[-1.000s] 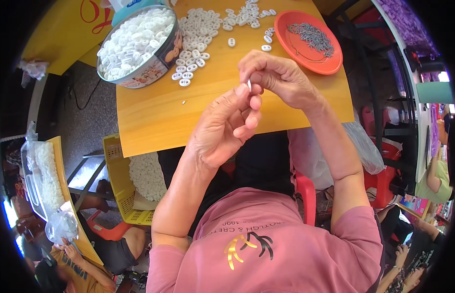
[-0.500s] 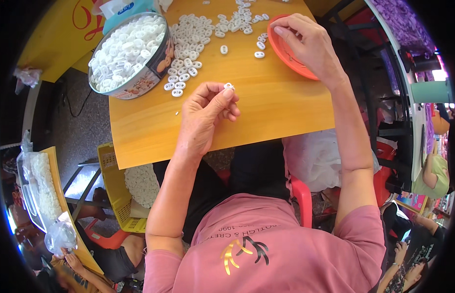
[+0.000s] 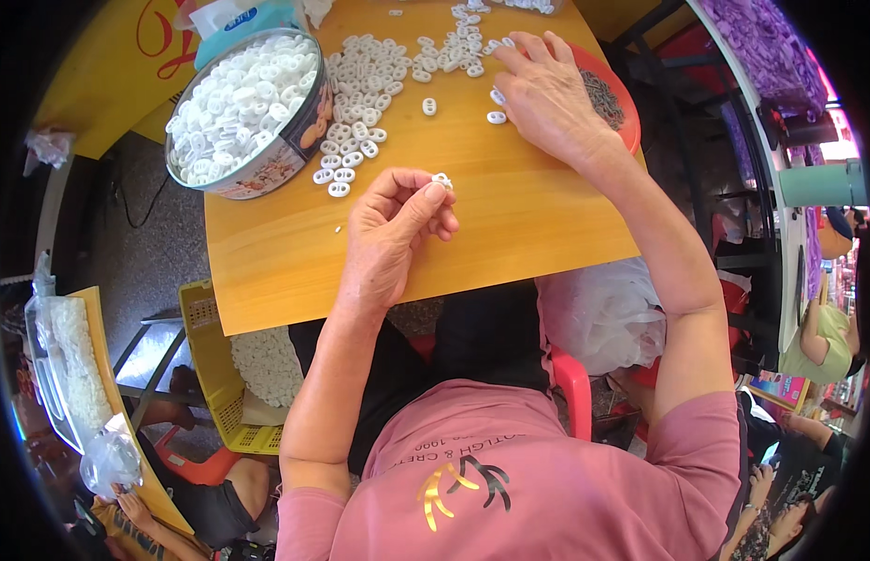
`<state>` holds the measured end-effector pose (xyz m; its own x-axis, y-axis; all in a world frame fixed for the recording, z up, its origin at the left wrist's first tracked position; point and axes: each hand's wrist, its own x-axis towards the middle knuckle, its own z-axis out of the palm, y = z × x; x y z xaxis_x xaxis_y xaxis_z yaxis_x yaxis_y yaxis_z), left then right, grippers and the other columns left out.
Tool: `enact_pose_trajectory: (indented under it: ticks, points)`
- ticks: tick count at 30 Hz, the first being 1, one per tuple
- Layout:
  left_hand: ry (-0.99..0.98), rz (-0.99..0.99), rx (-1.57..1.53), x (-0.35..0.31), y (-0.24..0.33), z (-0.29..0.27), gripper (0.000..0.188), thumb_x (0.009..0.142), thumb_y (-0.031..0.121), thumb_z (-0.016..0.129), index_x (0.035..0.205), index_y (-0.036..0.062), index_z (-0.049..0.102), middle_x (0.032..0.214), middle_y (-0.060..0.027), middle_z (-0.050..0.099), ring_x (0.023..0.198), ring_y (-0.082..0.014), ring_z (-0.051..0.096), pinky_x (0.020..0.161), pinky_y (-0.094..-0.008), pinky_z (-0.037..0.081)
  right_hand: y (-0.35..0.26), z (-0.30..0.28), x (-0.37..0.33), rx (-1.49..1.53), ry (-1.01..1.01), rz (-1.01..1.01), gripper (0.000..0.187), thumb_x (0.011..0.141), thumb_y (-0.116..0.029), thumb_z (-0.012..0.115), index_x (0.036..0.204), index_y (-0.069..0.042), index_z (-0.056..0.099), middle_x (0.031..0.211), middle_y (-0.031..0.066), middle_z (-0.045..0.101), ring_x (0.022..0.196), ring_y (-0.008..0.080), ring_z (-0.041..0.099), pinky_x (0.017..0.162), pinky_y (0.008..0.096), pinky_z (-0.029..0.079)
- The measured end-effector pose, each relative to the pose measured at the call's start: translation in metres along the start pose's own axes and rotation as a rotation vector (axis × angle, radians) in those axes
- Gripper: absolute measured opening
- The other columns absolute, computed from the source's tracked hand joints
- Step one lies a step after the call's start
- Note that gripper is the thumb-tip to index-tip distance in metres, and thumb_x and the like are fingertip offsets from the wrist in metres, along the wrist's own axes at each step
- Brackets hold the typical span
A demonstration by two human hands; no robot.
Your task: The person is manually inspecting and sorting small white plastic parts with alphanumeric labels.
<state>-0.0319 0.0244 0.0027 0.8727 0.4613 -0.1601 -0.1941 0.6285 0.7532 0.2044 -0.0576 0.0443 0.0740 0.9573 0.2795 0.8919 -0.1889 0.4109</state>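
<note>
The left hand [image 3: 398, 220] sits near the middle of the frame, its thumb [image 3: 418, 208] pressed against the curled index finger in a pinch, the other fingers folded loosely. The left forearm [image 3: 337, 365] rises steeply from the lower middle, its wrist nearly straight. The right hand [image 3: 552, 103] is at the upper right, palm down, fingers spread apart and reaching toward the top; the right forearm [image 3: 664, 224] slants up leftward from a bent elbow.

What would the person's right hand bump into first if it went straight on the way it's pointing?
Probably the small white two-holed pieces just beyond the right hand's fingertips; its height above the table is unclear.
</note>
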Motion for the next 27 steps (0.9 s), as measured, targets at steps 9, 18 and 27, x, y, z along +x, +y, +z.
enact_pose_trajectory:
  ticks: [9, 18, 27]
  points:
    - [-0.018, -0.013, -0.027, -0.001, 0.0, -0.002, 0.011, 0.094, 0.012, 0.065, 0.099, 0.0032, 0.06, 0.09, -0.0072, 0.066, 0.073, -0.0136, 0.063, 0.065, -0.0257, 0.05, -0.014, -0.005, 0.001, 0.395, 0.138, -0.031, 0.01, 0.082, -0.015, 0.066, 0.085, -0.008, 0.073, 0.104, 0.0052, 0.066, 0.115, 0.0265, 0.053, 0.105, 0.0486, 0.035]
    - [-0.028, -0.008, 0.0, 0.001, -0.001, -0.004, 0.011, 0.095, 0.012, 0.064, 0.1, 0.0036, 0.06, 0.09, -0.0073, 0.066, 0.074, -0.0137, 0.062, 0.066, -0.0258, 0.049, 0.036, -0.024, 0.051, 0.2, -0.258, -0.054, 0.015, 0.083, -0.019, 0.065, 0.09, -0.007, 0.069, 0.09, 0.007, 0.068, 0.104, 0.0268, 0.058, 0.097, 0.0417, 0.041]
    - [-0.05, -0.006, -0.001, 0.001, -0.001, -0.002, 0.011, 0.095, 0.013, 0.064, 0.1, 0.0028, 0.06, 0.09, -0.0072, 0.066, 0.074, -0.0134, 0.062, 0.066, -0.0257, 0.049, 0.023, 0.004, 0.058, -0.041, -0.502, -0.173, 0.01, 0.078, -0.014, 0.065, 0.086, -0.009, 0.067, 0.082, 0.006, 0.068, 0.095, 0.0257, 0.06, 0.093, 0.0408, 0.04]
